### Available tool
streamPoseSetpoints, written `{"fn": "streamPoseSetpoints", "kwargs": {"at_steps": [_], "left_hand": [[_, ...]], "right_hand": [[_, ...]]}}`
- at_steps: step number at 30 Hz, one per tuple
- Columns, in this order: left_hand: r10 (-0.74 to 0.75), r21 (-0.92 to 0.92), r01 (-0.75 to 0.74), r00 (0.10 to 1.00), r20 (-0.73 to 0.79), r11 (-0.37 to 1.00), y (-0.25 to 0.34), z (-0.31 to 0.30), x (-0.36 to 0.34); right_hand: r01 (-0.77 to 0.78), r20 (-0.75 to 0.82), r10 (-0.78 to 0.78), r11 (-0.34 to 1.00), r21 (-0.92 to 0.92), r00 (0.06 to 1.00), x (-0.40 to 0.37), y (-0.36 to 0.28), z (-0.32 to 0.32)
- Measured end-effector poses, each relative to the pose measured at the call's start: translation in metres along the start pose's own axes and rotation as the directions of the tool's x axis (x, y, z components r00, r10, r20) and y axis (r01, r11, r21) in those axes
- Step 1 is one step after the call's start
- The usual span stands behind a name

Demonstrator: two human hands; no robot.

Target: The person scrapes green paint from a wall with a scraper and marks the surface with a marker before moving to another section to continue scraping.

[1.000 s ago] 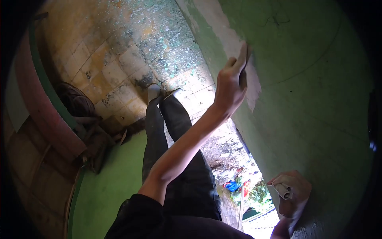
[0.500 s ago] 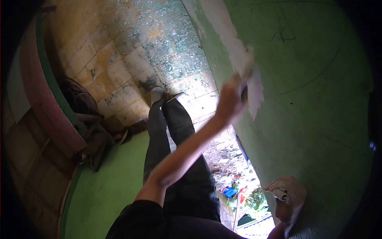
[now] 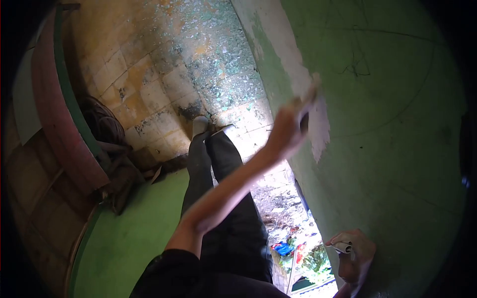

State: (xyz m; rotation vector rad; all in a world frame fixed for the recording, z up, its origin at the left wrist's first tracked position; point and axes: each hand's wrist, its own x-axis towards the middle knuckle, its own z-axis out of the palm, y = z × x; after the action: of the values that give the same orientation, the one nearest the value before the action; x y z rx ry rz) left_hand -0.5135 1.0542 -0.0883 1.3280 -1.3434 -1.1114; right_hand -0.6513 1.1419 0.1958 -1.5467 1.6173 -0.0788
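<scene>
My left hand (image 3: 287,130) reaches up and right, closed round a scraper-like tool (image 3: 310,93) with a pale brown end, smeared by motion. The tool overlaps a bare, pale strip (image 3: 293,59) with jagged edges on the green wall (image 3: 382,164). Low on the right, my right hand (image 3: 358,251) is closed on a rolled pale sheet (image 3: 343,247) whose open end shows. This hand is close against the same wall.
Green flakes litter the tiled floor (image 3: 149,94) beyond my feet. A curved red and green ledge (image 3: 59,109) stands left, with a dark coiled bundle (image 3: 102,121) beside it. Bright light falls through a gap beside my legs, over leaves and a blue scrap (image 3: 283,248).
The view has shifted slightly, so the floor and wall sit lower. My left hand stays at the pale strip with the tool; my right hand keeps hold of the rolled sheet.
</scene>
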Motion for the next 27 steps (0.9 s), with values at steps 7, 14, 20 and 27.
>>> {"fn": "streamPoseSetpoints", "kwargs": {"at_steps": [7,14,20,27], "left_hand": [[-0.006,-0.025,0.007,1.0,0.03,1.0,0.016,-0.011,0.004],[0.013,0.012,-0.013,1.0,-0.008,1.0,-0.007,-0.006,0.001],[-0.257,-0.002,0.26,0.957,0.134,0.966,-0.022,-0.026,0.044],[-0.41,0.014,0.411,0.904,0.123,0.911,-0.029,-0.031,0.07]], "right_hand": [[-0.054,0.021,0.053,0.998,0.012,0.998,0.002,-0.003,-0.001],[-0.061,0.034,0.061,0.998,-0.021,0.998,0.003,0.0,0.0],[-0.031,0.038,0.03,0.999,0.024,0.999,0.004,0.006,-0.001],[-0.048,0.04,0.048,0.999,-0.007,0.998,0.001,0.003,0.002]]}}
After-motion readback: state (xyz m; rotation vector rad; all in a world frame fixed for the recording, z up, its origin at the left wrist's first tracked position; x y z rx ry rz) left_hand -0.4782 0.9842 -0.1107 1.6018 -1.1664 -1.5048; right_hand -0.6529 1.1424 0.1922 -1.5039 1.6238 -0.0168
